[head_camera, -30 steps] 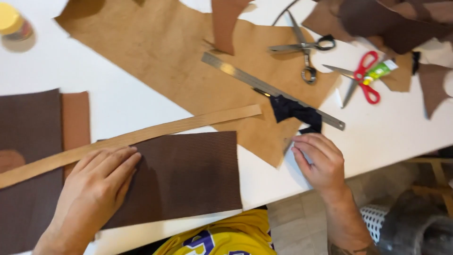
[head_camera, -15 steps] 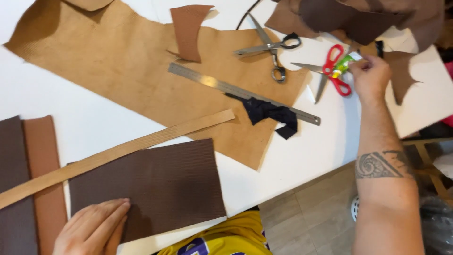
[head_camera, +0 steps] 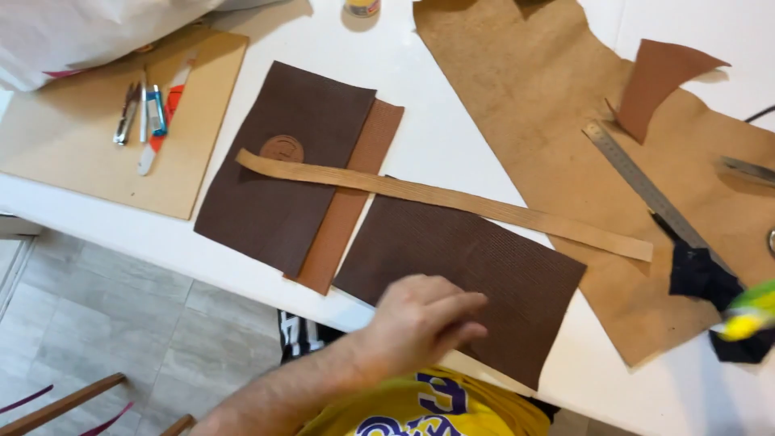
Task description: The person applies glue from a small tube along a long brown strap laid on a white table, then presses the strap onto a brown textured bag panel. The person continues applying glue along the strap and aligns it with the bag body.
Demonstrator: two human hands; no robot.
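While pressed flat under left hand (head_camera: 420, 323), dk brown leather panel (head_camera: 476, 266) sits at bench (head_camera: 452, 145) front edge, grip open, palm down. Tan strip (head_camera: 452, 196) laid loose across top. Right hand out of frame. Risk: panel slides off edge if pressure shifts; strip dislodged w/ it.

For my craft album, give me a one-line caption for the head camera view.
Left hand resting on a dark brown leather panel beneath a long tan strip on a white table.
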